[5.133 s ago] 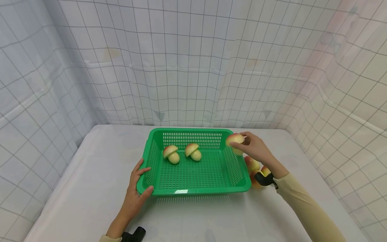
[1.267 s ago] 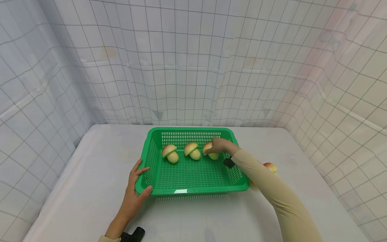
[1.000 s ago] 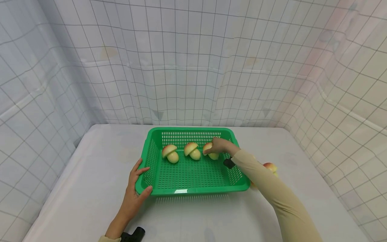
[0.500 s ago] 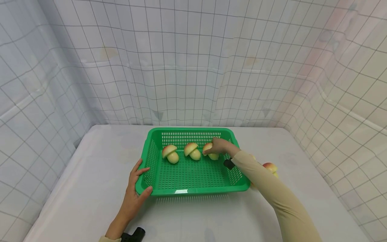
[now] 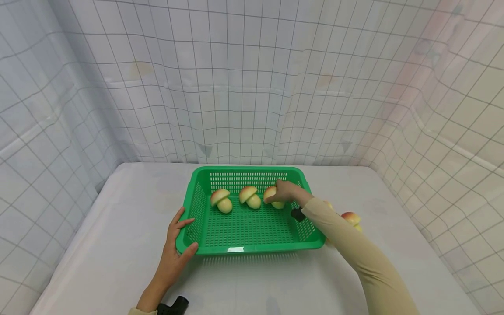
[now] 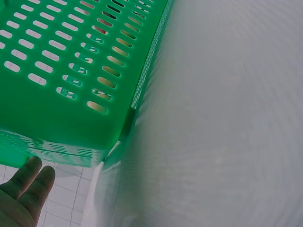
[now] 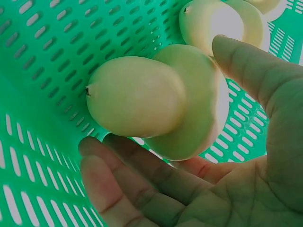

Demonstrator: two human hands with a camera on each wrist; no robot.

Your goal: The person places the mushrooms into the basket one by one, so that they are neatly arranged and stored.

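The right grip (image 5: 289,192), curled round a mushroom (image 7: 137,99), sits inside the green basket (image 5: 275,250), beside two mushrooms (image 5: 250,197). The left grip (image 5: 173,249), fingers spread, touches the rim. A sleeve (image 5: 362,258) partly hides another mushroom (image 5: 350,217) on the counter (image 5: 138,210).

The head view is bright and evenly lit, with soft shadow below the basket (image 5: 275,250); lines on the cloth (image 5: 252,100) bow toward the edges. The left wrist view is dimmer, the table (image 6: 222,94) hazy, perhaps out of focus (faintly rippled, too). In the right wrist view, glare whitens one mushroom (image 7: 215,26).
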